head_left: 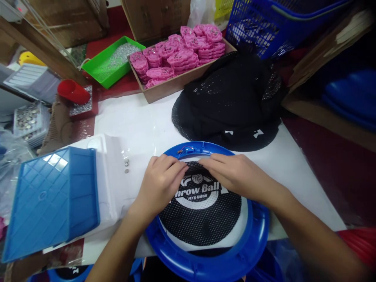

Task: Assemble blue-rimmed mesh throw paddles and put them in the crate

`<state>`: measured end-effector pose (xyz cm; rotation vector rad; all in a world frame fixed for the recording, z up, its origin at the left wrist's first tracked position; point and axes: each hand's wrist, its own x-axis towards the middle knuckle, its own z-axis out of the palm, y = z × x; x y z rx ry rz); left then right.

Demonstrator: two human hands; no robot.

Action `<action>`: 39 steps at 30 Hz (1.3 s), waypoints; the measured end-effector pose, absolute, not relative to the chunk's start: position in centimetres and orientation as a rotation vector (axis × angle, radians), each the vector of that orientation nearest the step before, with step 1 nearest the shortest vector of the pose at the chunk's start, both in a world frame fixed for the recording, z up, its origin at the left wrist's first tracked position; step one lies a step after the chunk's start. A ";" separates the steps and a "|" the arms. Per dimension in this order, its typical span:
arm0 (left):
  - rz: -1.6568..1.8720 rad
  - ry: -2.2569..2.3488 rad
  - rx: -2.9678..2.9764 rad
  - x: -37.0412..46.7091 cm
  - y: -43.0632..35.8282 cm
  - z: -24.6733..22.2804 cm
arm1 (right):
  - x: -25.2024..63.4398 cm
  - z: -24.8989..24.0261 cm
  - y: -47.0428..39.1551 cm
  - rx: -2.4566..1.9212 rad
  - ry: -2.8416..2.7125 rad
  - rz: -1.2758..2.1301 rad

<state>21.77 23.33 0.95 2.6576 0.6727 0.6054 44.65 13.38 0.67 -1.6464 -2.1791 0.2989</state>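
A round black mesh [202, 223] printed in white with "Throw Ball Fly & Catch" lies inside a blue plastic ring [255, 235]. My left hand [163, 180] pinches the upper left edge of the mesh. On the upper right edge, my right hand [229, 170] has its fingertips closed on the same mesh. A small part with thin red wires [185, 150] sits in the ring's far side, just beyond my fingers. White paper shows through the gap between mesh and ring. The ring overhangs the table's near edge.
Behind the ring lies a pile of black mesh [229, 102]. A carton [158, 94] of pink pieces, a green tray [102, 78] of small metal parts and a blue basket [252, 31] stand farther back. A blue bin [53, 196] is at left, near several coin-like discs [127, 170].
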 end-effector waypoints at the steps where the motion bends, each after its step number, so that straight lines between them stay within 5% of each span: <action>1: 0.631 0.692 2.620 21.9 23.4 0.8 | 44.8 0.8 13.5 -1.622 -2.177 0.325; 39: 0.748 0.613 2.759 22.4 25.2 -0.9 | 44.8 0.0 15.8 -1.740 -2.211 0.234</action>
